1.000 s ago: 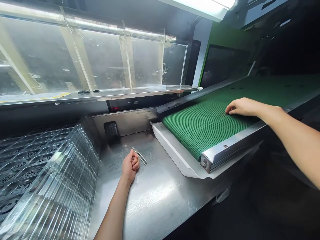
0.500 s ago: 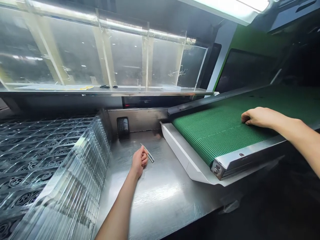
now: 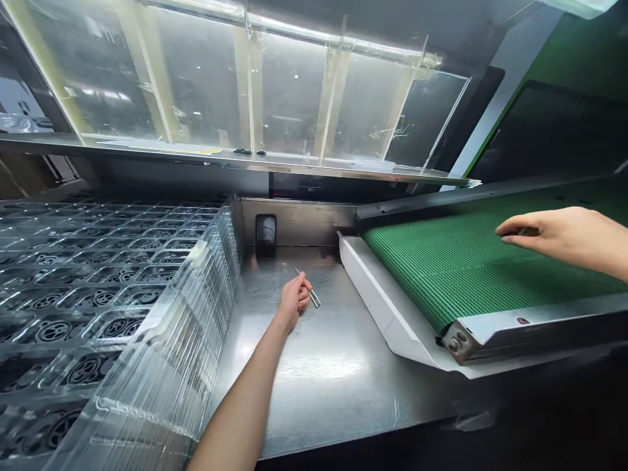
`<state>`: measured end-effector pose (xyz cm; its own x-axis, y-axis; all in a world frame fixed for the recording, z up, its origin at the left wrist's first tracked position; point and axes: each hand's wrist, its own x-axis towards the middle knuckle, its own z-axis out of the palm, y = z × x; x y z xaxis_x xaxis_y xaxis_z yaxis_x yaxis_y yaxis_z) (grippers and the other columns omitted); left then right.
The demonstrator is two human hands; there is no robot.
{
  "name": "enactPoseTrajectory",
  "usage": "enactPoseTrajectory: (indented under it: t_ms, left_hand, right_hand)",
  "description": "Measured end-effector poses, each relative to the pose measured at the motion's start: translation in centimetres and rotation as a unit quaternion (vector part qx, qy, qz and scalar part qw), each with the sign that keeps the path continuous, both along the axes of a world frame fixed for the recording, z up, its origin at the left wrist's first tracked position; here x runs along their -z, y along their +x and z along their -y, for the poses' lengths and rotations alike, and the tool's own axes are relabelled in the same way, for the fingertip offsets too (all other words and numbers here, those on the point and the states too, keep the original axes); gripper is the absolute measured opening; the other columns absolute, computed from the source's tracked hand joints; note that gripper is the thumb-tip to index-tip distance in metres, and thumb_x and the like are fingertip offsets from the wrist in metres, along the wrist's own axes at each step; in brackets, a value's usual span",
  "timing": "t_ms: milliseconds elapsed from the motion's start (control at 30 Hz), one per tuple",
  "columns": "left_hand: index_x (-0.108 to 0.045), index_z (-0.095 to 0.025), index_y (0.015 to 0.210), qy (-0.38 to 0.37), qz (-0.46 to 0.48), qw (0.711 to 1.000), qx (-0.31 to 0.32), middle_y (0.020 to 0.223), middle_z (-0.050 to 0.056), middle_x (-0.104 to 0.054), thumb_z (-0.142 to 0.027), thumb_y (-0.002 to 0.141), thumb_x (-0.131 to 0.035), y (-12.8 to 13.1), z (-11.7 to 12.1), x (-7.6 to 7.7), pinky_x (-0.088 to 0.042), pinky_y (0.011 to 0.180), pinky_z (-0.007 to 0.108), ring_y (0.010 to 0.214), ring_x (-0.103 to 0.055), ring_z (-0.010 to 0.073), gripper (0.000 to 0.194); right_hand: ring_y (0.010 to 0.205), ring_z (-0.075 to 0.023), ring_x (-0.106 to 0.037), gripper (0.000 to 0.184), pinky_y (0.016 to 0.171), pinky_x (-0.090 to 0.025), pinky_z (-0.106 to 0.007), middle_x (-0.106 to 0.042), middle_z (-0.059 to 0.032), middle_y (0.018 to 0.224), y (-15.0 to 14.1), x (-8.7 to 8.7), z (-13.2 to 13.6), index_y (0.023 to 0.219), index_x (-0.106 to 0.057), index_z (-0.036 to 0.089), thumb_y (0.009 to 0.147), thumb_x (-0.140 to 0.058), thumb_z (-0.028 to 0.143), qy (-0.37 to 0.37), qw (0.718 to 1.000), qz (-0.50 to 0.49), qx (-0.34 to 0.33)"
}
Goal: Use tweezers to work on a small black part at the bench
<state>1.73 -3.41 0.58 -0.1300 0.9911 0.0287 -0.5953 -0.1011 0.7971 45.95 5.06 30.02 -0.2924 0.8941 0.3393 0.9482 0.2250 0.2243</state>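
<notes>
My left hand (image 3: 294, 297) is clenched round a slim metal tool (image 3: 314, 298), both ends showing past my fist, over the stainless bench (image 3: 333, 405) beside the stacked clear plastic trays (image 3: 167, 340), while my open right hand (image 3: 554, 234) reaches across the green conveyor belt (image 3: 441, 268), apparently empty.

L hand (image 3: 294, 299) is covering most of a slim metal tool (image 3: 313, 298), so exact type can't be told. R forearm (image 3: 608, 245) is running off the R edge, green conveyor belt (image 3: 490, 261) too. Clear plastic trays (image 3: 147, 327) are getting cut off at L + bottom edges. Small black wall unit (image 3: 265, 234) is too small to make out.
</notes>
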Motion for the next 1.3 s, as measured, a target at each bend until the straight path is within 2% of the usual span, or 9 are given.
enactPoseTrajectory:
  t_ms: [67, 167, 300, 400, 533, 633, 867, 1100, 1300]
  left_hand:
    - [-0.055, -0.017, 0.07, 0.003, -0.006, 1.0, 0.001, 0.045, -0.012, -0.025, -0.074, 0.072, -0.08, 0.0, -0.1, 0.0, -0.008, 0.04, 0.019, 0.035, -0.017, 0.0028, 0.062]
    - [-0.055, -0.017, 0.07, 0.005, -0.013, 1.0, 0.002, 0.045, -0.012, -0.024, -0.076, 0.069, -0.081, 0.0, 0.0, 0.0, -0.008, 0.04, 0.02, 0.035, -0.018, 0.0028, 0.064]
    - [-0.055, -0.017, 0.071, -0.004, -0.015, 1.0, -0.011, 0.046, -0.012, -0.025, -0.075, 0.074, -0.079, -0.1, 0.2, 0.0, -0.009, 0.041, 0.02, 0.036, -0.019, 0.0027, 0.063]
    - [-0.054, -0.017, 0.071, -0.001, -0.003, 1.0, -0.02, 0.047, -0.012, -0.025, -0.075, 0.076, -0.078, -0.2, 0.2, 0.0, -0.01, 0.041, 0.02, 0.037, -0.018, 0.0028, 0.062]
    - [-0.055, -0.017, 0.071, 0.008, 0.016, 1.0, -0.025, 0.047, -0.012, -0.024, -0.075, 0.075, -0.077, -0.3, 0.1, -0.1, -0.012, 0.041, 0.021, 0.037, -0.017, 0.0031, 0.062]
    - [-0.056, -0.017, 0.072, 0.006, 0.013, 1.0, -0.023, 0.046, -0.011, -0.025, -0.076, 0.073, -0.078, -0.3, 0.0, -0.1, -0.011, 0.041, 0.022, 0.036, -0.018, 0.0029, 0.063]
    - [-0.054, -0.018, 0.072, -0.003, 0.01, 1.0, -0.027, 0.045, -0.011, -0.025, -0.079, 0.073, -0.075, -0.3, -0.4, 0.1, -0.007, 0.042, 0.022, 0.035, -0.019, 0.0032, 0.065]
    - [-0.054, -0.018, 0.071, 0.003, 0.011, 0.999, -0.03, 0.045, -0.011, -0.026, -0.079, 0.07, -0.077, -0.2, -0.2, -0.3, -0.008, 0.042, 0.022, 0.035, -0.019, 0.0029, 0.066]
    - [-0.053, -0.018, 0.069, -0.014, -0.006, 0.999, -0.031, 0.044, -0.011, -0.025, -0.078, 0.075, -0.074, 0.1, 0.4, -1.2, -0.01, 0.042, 0.021, 0.036, -0.019, 0.0026, 0.064]
  right_hand:
    - [0.081, -0.0238, -0.072, 0.027, 0.073, -0.054, -0.035, -0.078, -0.0025, 0.096, -3.9, 0.5, 3.1, 0.098, -0.077, 0.031, 0.095, -0.06, 0.051, 0.013, 0.991, -0.048, -0.124]
    - [0.088, -0.0226, -0.073, 0.026, 0.081, -0.057, -0.036, -0.076, 0.0012, 0.107, -10.6, 2.0, 9.2, 0.104, -0.073, 0.032, 0.104, -0.052, 0.047, 0.075, 0.92, -0.054, -0.38]
    - [0.099, -0.0218, -0.072, 0.023, 0.079, -0.058, -0.034, -0.072, -0.0007, 0.121, -17.4, 5.9, 15.3, 0.118, -0.067, 0.032, 0.107, -0.05, 0.023, 0.012, 0.858, -0.076, -0.508]
    - [0.091, -0.0217, -0.071, 0.024, 0.073, -0.055, -0.035, -0.072, -0.0043, 0.113, -19.8, 10.7, 15.1, 0.114, -0.068, 0.027, 0.108, -0.045, 0.021, -0.049, 0.86, -0.118, -0.494]
    - [0.076, -0.0198, -0.066, 0.024, 0.066, -0.048, -0.033, -0.069, -0.0052, 0.094, -21.2, 17.7, 11.2, 0.095, -0.067, 0.02, 0.105, -0.045, 0.015, -0.12, 0.899, -0.082, -0.414]
    - [0.073, -0.0198, -0.063, 0.026, 0.064, -0.041, -0.033, -0.064, -0.0049, 0.086, -22.6, 21.0, 9.8, 0.085, -0.064, 0.018, 0.102, -0.046, 0.01, -0.146, 0.927, -0.025, -0.345]
    - [0.071, -0.0196, -0.061, 0.026, 0.061, -0.035, -0.033, -0.063, -0.0031, 0.084, -26.0, 23.7, 11.3, 0.083, -0.064, 0.019, 0.102, -0.048, 0.009, -0.167, 0.926, -0.009, -0.34]
    - [0.09, -0.0244, -0.067, 0.029, 0.072, -0.045, -0.035, -0.066, -0.0077, 0.101, -26.2, 26.5, 7.9, 0.102, -0.07, 0.018, 0.106, -0.042, 0.015, -0.151, 0.946, -0.058, -0.28]
    - [0.086, -0.0227, -0.066, 0.031, 0.068, -0.046, -0.034, -0.065, -0.0072, 0.097, -26.7, 28.2, 5.8, 0.096, -0.069, 0.02, 0.104, -0.04, 0.026, -0.085, 0.942, -0.135, -0.295]
